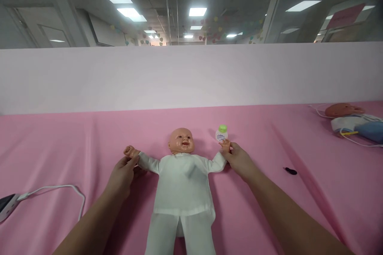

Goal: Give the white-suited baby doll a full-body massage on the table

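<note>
a doll (182, 183) lay face up in the middle of the pink-covered surface (239, 219), its white trousers nearest and cut off by the lower edge of the view. to the left, a white cable (64, 186) ran from a black-and-white device (8, 206) that was partly out of view. the left hand (121, 175) had its grip closed around the doll's sleeve end and wrist on that side; the right hand (239, 161) had its grip closed on the other wrist, and both doll arms were spread outward. a small dark object (290, 171) lay well to the right. the doll's head pointed away from the person. a small bottle with a green cap (222, 132) stood just behind the doll's hand on the right; whether they touched could not be told. at far right lay a second doll (344, 110) beside blue cloth (371, 130). beyond rose a white partition (191, 77), then ceiling lights (197, 12).
</note>
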Tool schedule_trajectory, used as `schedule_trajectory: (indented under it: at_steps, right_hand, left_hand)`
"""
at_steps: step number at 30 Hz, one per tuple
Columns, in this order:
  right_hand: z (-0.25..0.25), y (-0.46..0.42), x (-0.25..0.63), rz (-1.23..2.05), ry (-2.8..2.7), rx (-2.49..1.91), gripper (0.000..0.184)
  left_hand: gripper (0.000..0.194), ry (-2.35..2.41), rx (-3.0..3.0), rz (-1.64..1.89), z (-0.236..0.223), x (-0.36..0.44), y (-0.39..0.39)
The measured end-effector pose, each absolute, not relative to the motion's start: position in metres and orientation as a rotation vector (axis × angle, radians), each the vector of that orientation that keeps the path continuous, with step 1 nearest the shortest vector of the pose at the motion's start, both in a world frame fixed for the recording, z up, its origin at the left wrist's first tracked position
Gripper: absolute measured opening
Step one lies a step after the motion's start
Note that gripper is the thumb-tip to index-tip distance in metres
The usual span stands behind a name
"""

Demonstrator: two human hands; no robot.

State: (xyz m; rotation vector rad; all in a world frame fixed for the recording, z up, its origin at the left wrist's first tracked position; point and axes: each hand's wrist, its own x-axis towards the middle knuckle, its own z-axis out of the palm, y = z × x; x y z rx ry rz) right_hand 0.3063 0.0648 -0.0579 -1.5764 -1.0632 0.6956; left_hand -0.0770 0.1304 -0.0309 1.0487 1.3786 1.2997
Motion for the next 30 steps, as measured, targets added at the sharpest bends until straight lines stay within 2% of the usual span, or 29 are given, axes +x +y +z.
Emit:
schedule_trajectory:
  at_steps: [4,7,12,17,23,26,30]
  right_hand:
    - [-0.037,0.051,0.287,0.681,-1.346,-1.486,0.051]
    - [-0.026,0.037,0.269,0.566,-1.657,-1.351,0.051]
    - [-0.029,0.028,0.25,0.223,-2.081,-1.267,0.05]
    - [-0.035,0.026,0.248,0.073,-2.211,-1.226,0.061]
    - [-0.031,0.025,0.247,0.275,-2.185,-1.182,0.059]
    - [-0.031,0.032,0.254,0.605,-1.881,-1.188,0.054]
    - [-0.038,0.051,0.281,0.869,-1.329,-1.292,0.052]
  left_hand:
    - [0.045,1.307,1.427,1.327,-0.028,-0.07,0.114]
    - [0.045,1.386,1.739,1.209,-0.023,-0.059,0.097]
    - [0.04,1.259,2.107,1.026,-0.02,-0.045,0.084]
    - [0.035,1.159,2.364,0.878,-0.023,-0.049,0.09]
    - [0.035,1.253,2.224,0.87,-0.018,-0.045,0.086]
    - [0.043,1.43,1.949,1.031,-0.017,-0.047,0.086]
    - [0.037,1.518,1.611,1.229,-0.025,-0.061,0.105]
